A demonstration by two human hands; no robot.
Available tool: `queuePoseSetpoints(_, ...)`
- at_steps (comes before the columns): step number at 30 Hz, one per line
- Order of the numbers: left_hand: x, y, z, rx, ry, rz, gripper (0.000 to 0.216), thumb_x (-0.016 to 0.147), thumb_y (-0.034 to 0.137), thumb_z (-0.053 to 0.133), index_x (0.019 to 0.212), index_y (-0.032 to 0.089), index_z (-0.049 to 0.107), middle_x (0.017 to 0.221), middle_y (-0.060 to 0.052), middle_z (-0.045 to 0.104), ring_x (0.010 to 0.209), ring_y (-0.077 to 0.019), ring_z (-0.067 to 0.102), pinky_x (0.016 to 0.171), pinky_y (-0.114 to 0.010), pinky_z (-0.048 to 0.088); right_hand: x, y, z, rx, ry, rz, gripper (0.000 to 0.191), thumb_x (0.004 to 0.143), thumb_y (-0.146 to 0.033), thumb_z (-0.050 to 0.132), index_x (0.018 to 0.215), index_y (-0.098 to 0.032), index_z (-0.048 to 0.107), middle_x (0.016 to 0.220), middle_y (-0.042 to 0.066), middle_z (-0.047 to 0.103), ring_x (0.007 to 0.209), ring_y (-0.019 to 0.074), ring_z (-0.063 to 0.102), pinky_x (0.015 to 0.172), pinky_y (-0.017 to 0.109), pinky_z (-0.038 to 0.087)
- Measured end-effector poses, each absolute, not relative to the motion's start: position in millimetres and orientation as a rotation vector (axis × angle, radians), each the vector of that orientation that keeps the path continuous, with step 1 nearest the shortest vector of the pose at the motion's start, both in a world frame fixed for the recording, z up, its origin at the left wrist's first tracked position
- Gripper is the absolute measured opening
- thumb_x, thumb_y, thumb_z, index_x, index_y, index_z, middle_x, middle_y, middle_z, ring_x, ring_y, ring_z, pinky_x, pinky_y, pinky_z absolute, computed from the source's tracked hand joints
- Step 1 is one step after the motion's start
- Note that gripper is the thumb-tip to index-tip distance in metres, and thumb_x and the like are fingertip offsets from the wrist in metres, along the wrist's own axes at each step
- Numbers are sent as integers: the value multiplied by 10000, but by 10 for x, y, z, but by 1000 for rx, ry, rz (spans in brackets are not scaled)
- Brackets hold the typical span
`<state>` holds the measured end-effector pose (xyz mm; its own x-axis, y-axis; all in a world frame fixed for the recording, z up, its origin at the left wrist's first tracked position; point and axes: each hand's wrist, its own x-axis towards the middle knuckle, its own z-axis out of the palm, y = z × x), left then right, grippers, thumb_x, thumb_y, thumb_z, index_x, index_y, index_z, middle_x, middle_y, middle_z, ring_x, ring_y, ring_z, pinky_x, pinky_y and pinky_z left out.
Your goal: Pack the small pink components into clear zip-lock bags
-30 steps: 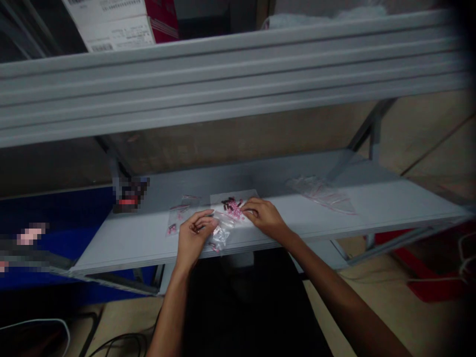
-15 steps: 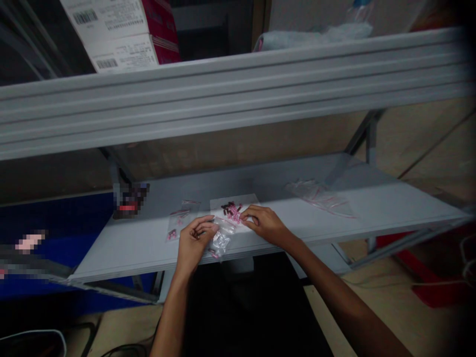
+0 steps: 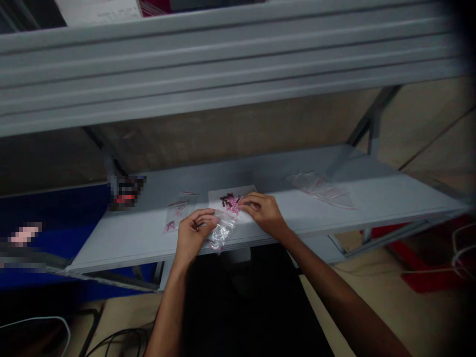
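Note:
On the low grey shelf [image 3: 141, 238] lies a white sheet [image 3: 245, 190] with a small heap of pink and dark pieces [image 3: 229, 202]. My left hand [image 3: 194, 233] is curled, its fingers pinched on the mouth of a small clear plastic bag [image 3: 221, 233] near the shelf's front edge. My right hand [image 3: 261, 210] rests beside the heap, fingertips pinched together at the pink pieces; whether a piece is between them I cannot make out.
Small filled clear bags [image 3: 175, 214] lie to the left of my hands. A pile of empty clear bags [image 3: 320, 187] lies further right on the shelf. An upper grey shelf [image 3: 230, 64] hangs overhead. Cables [image 3: 111, 341] lie on the floor.
The view has shifted slightly, so the carton on the upper shelf is almost out of sight. My hands stay at the bag and the heap, with only small finger motion.

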<state>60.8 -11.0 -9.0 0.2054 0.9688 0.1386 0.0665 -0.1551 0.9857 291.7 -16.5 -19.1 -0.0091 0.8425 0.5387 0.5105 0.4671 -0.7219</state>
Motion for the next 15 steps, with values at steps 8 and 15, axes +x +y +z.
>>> queuePoseSetpoints(8, 625, -118, -83, 1521, 997, 1040, 294, 754, 268, 790, 1019, 164, 718, 869, -69, 747, 811, -169, 684, 703, -251, 526, 2717, -286, -86, -982, -1723, 603, 66, 851, -221, 702, 812, -192, 746, 807, 26, 728, 742, 157, 656, 695, 274, 472)
queuePoseSetpoints(15, 625, -138, -53, 1553, 1002, 1037, 274, 754, 254, 787, 1004, 160, 724, 869, -68, 751, 809, -168, 690, 746, -266, 535, 2718, -310, -49, -950, -1833, 658, 100, 870, -235, 651, 845, -206, 744, 888, 37, 754, 834, 175, 686, 760, 293, 500)
